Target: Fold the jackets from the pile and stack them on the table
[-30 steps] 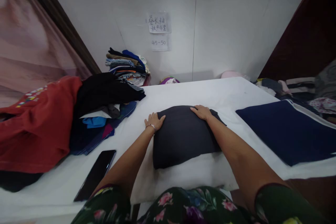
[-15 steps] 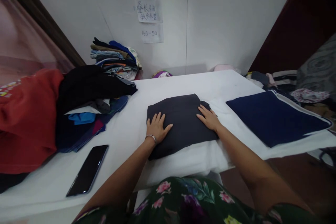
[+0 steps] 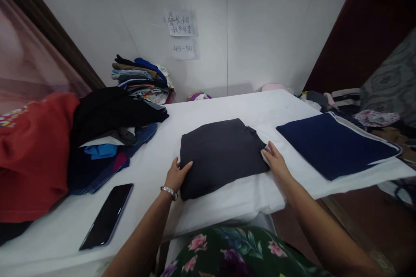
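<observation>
A folded dark grey garment (image 3: 221,156) lies flat on the white-covered table in front of me. My left hand (image 3: 177,175), with a bracelet at the wrist, grips its left edge, thumb on top and the other fingers partly hidden at the side. At the opposite edge, my right hand (image 3: 275,160) holds the garment's side between thumb and fingers, whose tips are partly out of sight. A small bunched bit of cloth sticks out at the garment's upper right corner. To its right rests a folded navy blue garment (image 3: 334,145) with white edging.
On the left are a red garment (image 3: 35,160), a black garment (image 3: 113,106) and other heaped clothes. A phone (image 3: 107,216) lies at the table's front left. Behind stands a stack of folded clothes (image 3: 143,75). Handwritten paper signs (image 3: 182,24) hang on the wall.
Both hands have slid from the top of the dark grey garment outward to its left and right edges. The garment stays in place. The view has tilted up slightly.
</observation>
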A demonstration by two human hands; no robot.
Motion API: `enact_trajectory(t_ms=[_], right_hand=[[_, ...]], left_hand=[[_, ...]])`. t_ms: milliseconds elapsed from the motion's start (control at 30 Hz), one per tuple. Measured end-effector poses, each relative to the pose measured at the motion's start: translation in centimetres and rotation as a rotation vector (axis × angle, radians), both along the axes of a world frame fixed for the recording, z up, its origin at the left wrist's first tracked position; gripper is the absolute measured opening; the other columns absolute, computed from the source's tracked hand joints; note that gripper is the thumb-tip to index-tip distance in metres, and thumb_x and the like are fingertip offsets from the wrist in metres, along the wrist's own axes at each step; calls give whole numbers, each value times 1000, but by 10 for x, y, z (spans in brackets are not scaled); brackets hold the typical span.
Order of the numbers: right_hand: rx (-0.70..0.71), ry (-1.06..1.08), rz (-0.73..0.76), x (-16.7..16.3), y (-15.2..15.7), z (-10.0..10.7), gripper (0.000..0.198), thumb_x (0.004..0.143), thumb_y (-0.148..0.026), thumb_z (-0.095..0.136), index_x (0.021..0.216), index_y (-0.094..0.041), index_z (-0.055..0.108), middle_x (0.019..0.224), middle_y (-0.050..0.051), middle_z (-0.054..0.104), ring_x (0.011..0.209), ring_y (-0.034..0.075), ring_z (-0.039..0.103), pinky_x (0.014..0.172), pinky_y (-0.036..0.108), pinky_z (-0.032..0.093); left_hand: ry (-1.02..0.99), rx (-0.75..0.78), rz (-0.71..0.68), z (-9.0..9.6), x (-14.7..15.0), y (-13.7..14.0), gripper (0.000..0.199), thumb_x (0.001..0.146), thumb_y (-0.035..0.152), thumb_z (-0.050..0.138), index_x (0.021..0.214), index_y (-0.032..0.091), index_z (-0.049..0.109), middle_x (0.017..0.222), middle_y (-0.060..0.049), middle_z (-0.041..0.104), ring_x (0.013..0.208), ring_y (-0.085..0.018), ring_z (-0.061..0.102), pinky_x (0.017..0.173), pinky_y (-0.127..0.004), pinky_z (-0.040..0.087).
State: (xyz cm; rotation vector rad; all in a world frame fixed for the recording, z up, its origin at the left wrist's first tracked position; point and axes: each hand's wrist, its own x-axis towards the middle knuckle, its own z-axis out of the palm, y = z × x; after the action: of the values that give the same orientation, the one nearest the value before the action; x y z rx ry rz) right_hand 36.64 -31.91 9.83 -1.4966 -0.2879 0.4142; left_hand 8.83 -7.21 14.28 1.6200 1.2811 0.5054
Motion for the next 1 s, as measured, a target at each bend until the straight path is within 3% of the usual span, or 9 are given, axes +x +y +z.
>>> enact_trajectory(t_ms=[100, 200, 300, 400, 533, 633, 767, 833, 1000], right_hand=[[155, 279, -54, -28, -16, 6, 76, 70, -38, 73, 138, -29, 39, 142, 7, 46, 125, 21, 49, 106, 37, 39], [253, 414, -97, -51, -32, 13, 68, 66, -34, 77, 127, -27, 48, 130, 8, 57, 121, 22, 53, 103, 37, 43], [317, 458, -151, -69, -49, 19, 60, 62, -30, 81, 116, -24, 56, 125, 8, 61, 117, 24, 56, 99, 38, 48], [338, 576, -91, -88, -63, 26, 46, 64, -30, 80, 105, -19, 63, 121, 13, 63, 114, 29, 58, 95, 41, 51], [326, 836, 217, -119, -61, 37, 34, 75, -35, 72, 100, -13, 66, 120, 19, 62, 116, 31, 56, 98, 40, 48], [359, 902, 365, -133, -38, 40, 32, 78, -35, 70, 101, -13, 65, 119, 17, 63, 116, 28, 57, 102, 40, 43], [465, 975, 483, -135, 9, 37, 39, 82, -44, 64, 99, -10, 65, 102, 15, 70, 107, 25, 62, 102, 39, 42], [559, 1003, 459, -131, 30, 35, 48, 85, -50, 58, 111, -9, 62, 100, 13, 71, 104, 22, 64, 100, 39, 44], [715, 1025, 155, -118, 54, 35, 46, 89, -45, 54, 125, -17, 54, 109, 5, 70, 101, 18, 65, 95, 36, 49]], left_hand=[[-231, -331, 26, 12, 5, 3, 66, 76, 37, 69, 132, 10, 46, 128, -20, 57, 110, -26, 61, 93, -34, 49], [-371, -723, -32, 25, 8, 2, 44, 82, 37, 61, 114, 6, 60, 102, -18, 70, 87, -25, 69, 79, -34, 56], [-435, -901, -4, 36, 9, -1, 37, 84, 35, 58, 106, 5, 63, 85, -15, 73, 73, -23, 71, 72, -33, 58], [-491, -916, 12, 44, 10, -2, 31, 84, 29, 59, 105, 6, 64, 80, -12, 73, 68, -22, 70, 69, -31, 59], [-505, -907, 7, 52, 12, -3, 28, 84, 24, 58, 104, 5, 64, 79, -12, 73, 66, -21, 70, 66, -30, 59], [-497, -897, 12, 56, 13, -4, 28, 84, 23, 59, 104, 5, 64, 77, -12, 73, 64, -20, 70, 64, -29, 59], [-489, -881, 2, 59, 13, -5, 27, 84, 23, 59, 102, 5, 65, 76, -12, 73, 64, -20, 70, 63, -28, 59], [-485, -872, -14, 59, 12, -5, 27, 84, 24, 59, 102, 5, 65, 77, -12, 73, 66, -21, 70, 64, -29, 59], [-426, -825, -37, 47, 5, -4, 27, 81, 22, 62, 102, 5, 65, 82, -14, 73, 73, -22, 71, 68, -27, 58]])
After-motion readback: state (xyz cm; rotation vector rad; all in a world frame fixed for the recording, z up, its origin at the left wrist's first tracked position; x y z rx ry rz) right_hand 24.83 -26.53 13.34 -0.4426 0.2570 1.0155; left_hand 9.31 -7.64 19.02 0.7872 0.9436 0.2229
